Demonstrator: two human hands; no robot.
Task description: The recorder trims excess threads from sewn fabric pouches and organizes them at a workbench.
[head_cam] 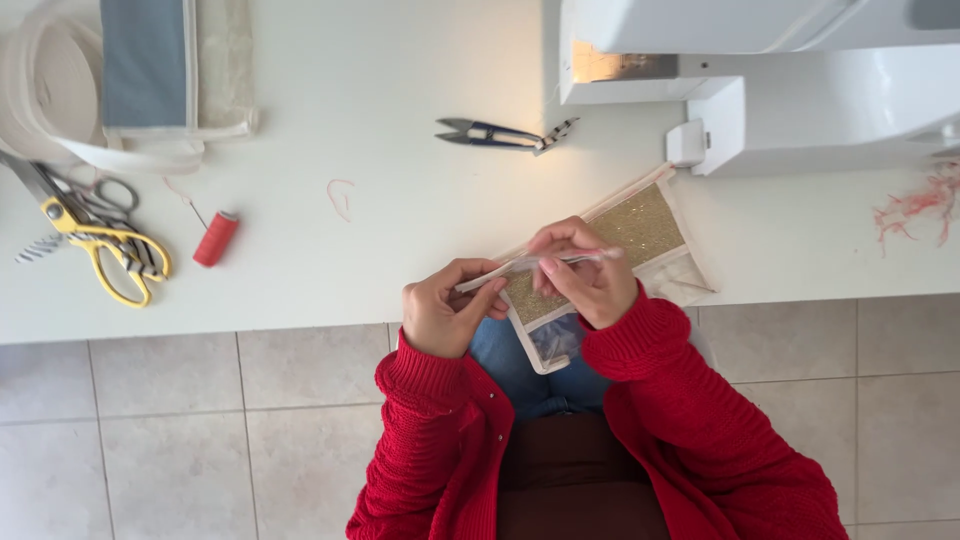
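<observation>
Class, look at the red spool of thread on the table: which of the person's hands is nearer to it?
Left. The left hand is at the table edge, to the right of the red spool; the right hand is farther right, over the glittery gold fabric piece.

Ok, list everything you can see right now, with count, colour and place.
Sewing machine: one, white, table top right.
Thread snips: one, dark blue, table centre.
Thread spool: one, red, table left.
Scissors: one yellow-handled pair, with another grey-handled pair beside it, far left.
Folded fabric: one stack, grey and cream, top left.
White tape: one coil, top left.
Loose threads: a pink tuft, far right.
Glitter fabric piece: one, gold with white edging, table edge.
Left hand: pinching white strip.
Right hand: pinching same strip.
</observation>
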